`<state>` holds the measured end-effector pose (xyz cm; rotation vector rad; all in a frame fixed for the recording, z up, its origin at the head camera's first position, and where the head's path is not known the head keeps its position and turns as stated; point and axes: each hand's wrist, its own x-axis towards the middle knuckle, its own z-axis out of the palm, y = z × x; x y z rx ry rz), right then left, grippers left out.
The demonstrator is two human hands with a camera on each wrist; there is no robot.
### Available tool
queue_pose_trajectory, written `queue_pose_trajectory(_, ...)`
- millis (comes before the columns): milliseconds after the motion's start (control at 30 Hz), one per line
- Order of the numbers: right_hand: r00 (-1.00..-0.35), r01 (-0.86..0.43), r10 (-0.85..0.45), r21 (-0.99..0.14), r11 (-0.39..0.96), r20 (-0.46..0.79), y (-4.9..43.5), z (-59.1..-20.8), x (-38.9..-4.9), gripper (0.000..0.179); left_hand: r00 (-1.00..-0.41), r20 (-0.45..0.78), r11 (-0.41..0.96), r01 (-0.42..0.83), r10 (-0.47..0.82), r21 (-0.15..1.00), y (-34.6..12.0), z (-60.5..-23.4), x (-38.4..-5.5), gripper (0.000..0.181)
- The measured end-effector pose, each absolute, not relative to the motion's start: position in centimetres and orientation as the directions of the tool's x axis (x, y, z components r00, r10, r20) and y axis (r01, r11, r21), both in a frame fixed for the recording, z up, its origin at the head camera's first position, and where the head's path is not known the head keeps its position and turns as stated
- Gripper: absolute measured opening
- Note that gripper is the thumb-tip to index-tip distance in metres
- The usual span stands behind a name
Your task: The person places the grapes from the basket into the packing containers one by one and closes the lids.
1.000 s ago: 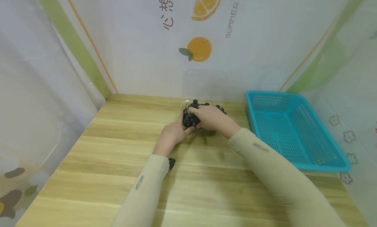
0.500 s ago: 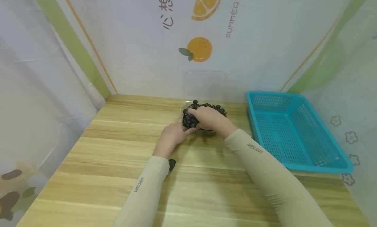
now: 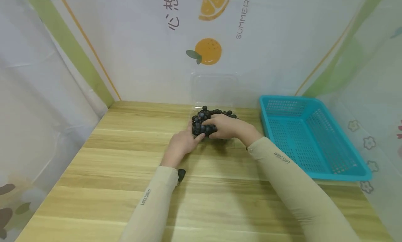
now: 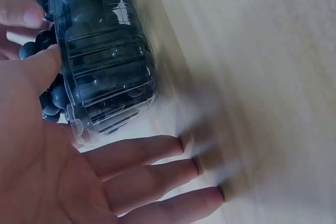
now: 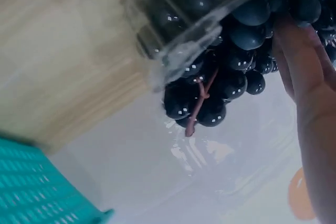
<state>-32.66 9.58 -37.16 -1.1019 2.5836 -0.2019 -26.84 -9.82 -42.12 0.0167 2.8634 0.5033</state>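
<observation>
A clear plastic box (image 4: 105,72) full of dark grapes (image 3: 201,118) stands at the back of the wooden table, with its transparent lid (image 3: 213,88) raised behind. My left hand (image 3: 183,143) holds the box's near left corner between thumb and index finger. Its other fingers (image 4: 152,177) stretch out straight along the table in the left wrist view. From the right, my right hand (image 3: 226,126) reaches into the box and grips a bunch of grapes (image 3: 207,128). In the right wrist view its fingertips are hidden among the grapes, and a reddish stem (image 5: 202,100) sticks out near the rim.
A blue perforated basket (image 3: 263,113) stands to the right of the box, with no contents visible. White printed curtains (image 3: 150,60) border the table (image 3: 94,165) behind and at both sides. A small dark object (image 3: 181,174) shows at the left wrist.
My right fingers have shifted lower over the front of the box, and more grapes show above them. The left hand keeps its place at the corner. The head view has shifted slightly.
</observation>
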Motion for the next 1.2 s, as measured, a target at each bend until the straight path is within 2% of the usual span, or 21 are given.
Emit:
queue_pose_trajectory(167,-0.656,-0.639,-0.718,-0.335,0.693,-0.234,10.7,-36.5,-32.1,0.063,-0.969,-0.242,0.940,-0.034,0.052,0.338,-9.8,-42.1,-26.8,0.090)
queue_pose_trajectory(400,-0.708,-0.619,-0.692,-0.349,0.703,-0.138,9.9,-36.1,-32.0,0.060,-0.968,-0.248,0.942,-0.037,0.050,0.333,-9.8,-42.3,-27.0,0.086)
queue_pose_trajectory(600,-0.701,-0.632,-0.696,-0.317,0.707,-0.156,7.9,-36.6,-32.2,0.062,-0.966,-0.252,0.944,-0.026,0.062,0.330,-9.7,-42.3,-26.9,0.084)
queue_pose_trajectory(800,-0.671,-0.683,-0.727,-0.262,0.682,-0.145,6.5,-37.0,-32.0,0.052,-0.965,-0.257,0.945,-0.042,0.045,0.324,-9.9,-42.2,-26.7,0.086)
queue_pose_trajectory(1000,-0.684,-0.702,-0.723,-0.183,0.688,-0.098,6.2,-37.2,-31.3,0.046,-0.966,-0.254,0.950,-0.025,0.058,0.312,-10.1,-42.1,-26.7,0.089)
queue_pose_trajectory(1200,-0.725,-0.650,-0.680,-0.215,0.729,-0.115,6.8,-37.0,-31.7,0.043,-0.966,-0.245,0.943,-0.007,0.079,0.332,-9.9,-41.9,-26.7,0.091)
